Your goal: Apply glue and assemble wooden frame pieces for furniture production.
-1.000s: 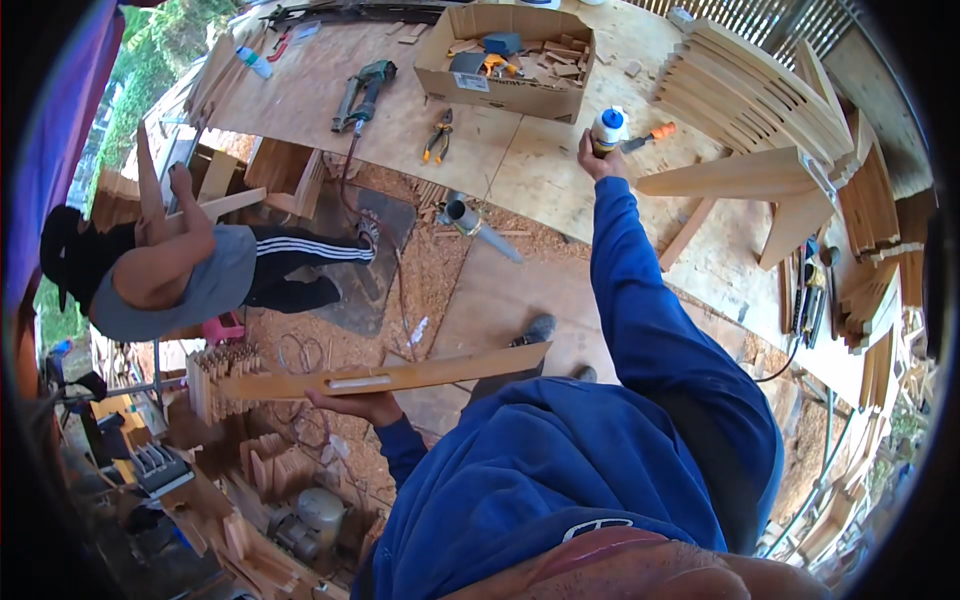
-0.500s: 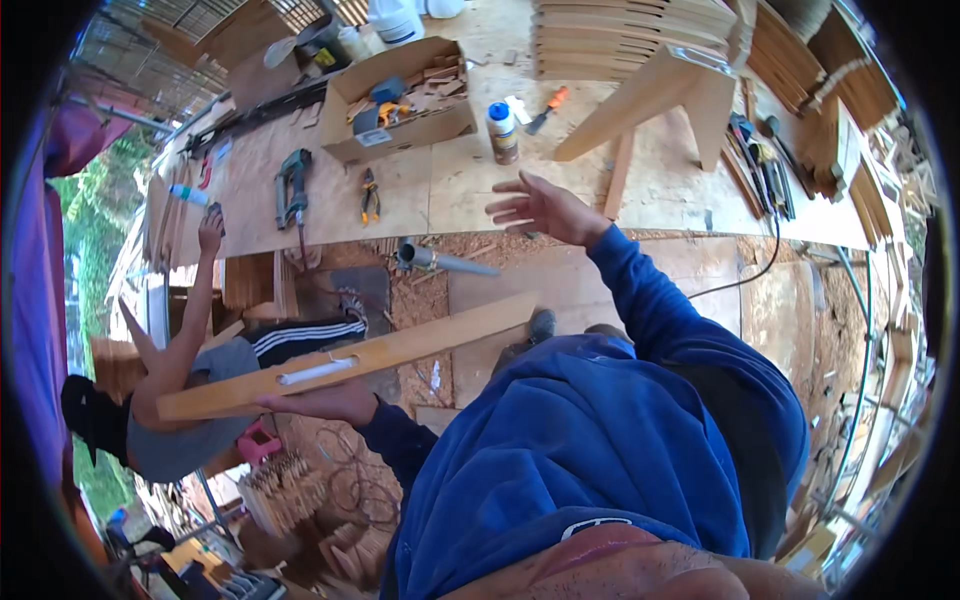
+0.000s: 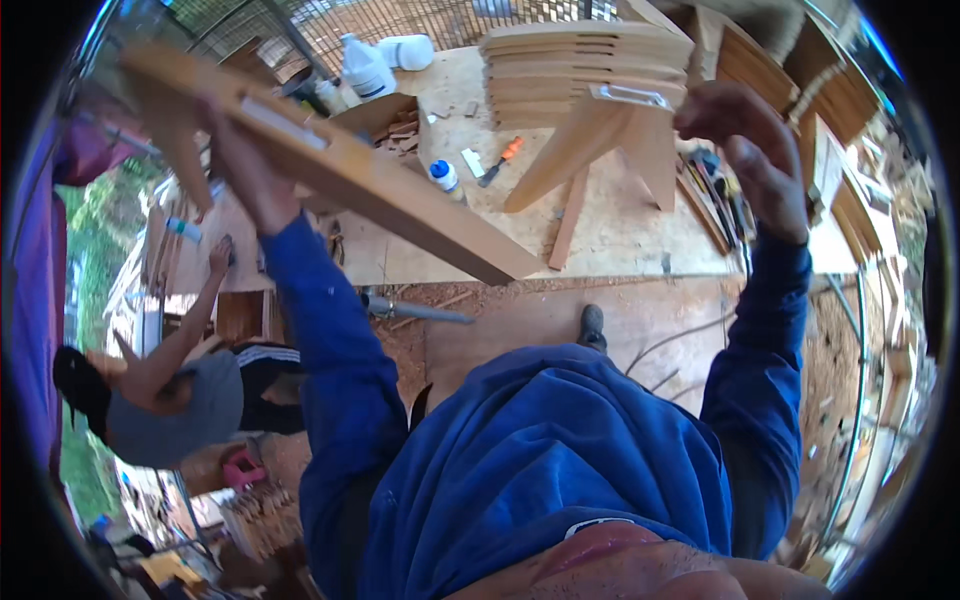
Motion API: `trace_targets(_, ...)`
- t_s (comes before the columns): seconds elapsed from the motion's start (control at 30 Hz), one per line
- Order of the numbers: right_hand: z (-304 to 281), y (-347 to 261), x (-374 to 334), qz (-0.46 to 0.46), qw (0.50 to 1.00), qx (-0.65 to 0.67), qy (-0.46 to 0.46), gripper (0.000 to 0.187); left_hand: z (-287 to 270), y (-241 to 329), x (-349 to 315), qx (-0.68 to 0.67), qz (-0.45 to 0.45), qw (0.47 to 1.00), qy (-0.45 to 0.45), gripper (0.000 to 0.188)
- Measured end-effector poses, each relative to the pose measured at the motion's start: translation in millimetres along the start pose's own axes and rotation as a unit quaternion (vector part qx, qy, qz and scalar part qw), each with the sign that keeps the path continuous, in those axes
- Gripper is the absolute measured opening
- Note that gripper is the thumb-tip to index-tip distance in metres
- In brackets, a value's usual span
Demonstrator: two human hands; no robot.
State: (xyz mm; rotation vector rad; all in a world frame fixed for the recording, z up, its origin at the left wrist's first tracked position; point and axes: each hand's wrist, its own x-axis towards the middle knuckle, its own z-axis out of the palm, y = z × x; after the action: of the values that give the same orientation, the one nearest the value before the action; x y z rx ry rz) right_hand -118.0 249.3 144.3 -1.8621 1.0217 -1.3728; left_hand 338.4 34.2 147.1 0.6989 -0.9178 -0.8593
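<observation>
My left hand [image 3: 250, 175] is raised at the upper left, closed round a long wooden board [image 3: 410, 200] with a whitish strip [image 3: 285, 122] set into its face. The board slants from upper left down over the workbench [image 3: 420, 262]. My right hand [image 3: 755, 160] is lifted at the right, slightly blurred, its fingers curved and apart with nothing in them. Beside it stands an angled wooden leg piece [image 3: 572, 150] with a metal plate [image 3: 632, 96] on top. Whether that hand touches it, I cannot tell.
Behind the leg piece lie stacked shaped boards [image 3: 585, 60]. A blue-capped bottle [image 3: 446, 180], an orange-handled scraper [image 3: 500, 162] and a partly hidden cardboard box [image 3: 378, 118] are on the bench. Hand tools [image 3: 722, 198] lie right. Another person [image 3: 180, 405] crouches left, near a grey pipe [image 3: 415, 310].
My left hand has raised the board from low at the left to above the bench. My right hand has moved from the bench's middle to the right, beside the leg piece.
</observation>
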Motion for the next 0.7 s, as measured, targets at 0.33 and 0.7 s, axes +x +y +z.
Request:
trace_targets(0.33, -165.4, -6.4, 71.2, -0.054, 0.982, -0.153, -0.100, 0.071, 245.8, -40.2, 67.1, 0.270, 0.054, 0.863, -0.423, 0.085)
trace_targets(0.7, -282.5, 6.3, 125.4, -0.019, 0.785, -0.596, -0.169, 0.102, 493.3, -30.5, -39.6, 0.446, 0.000, 0.405, -0.798, 0.071)
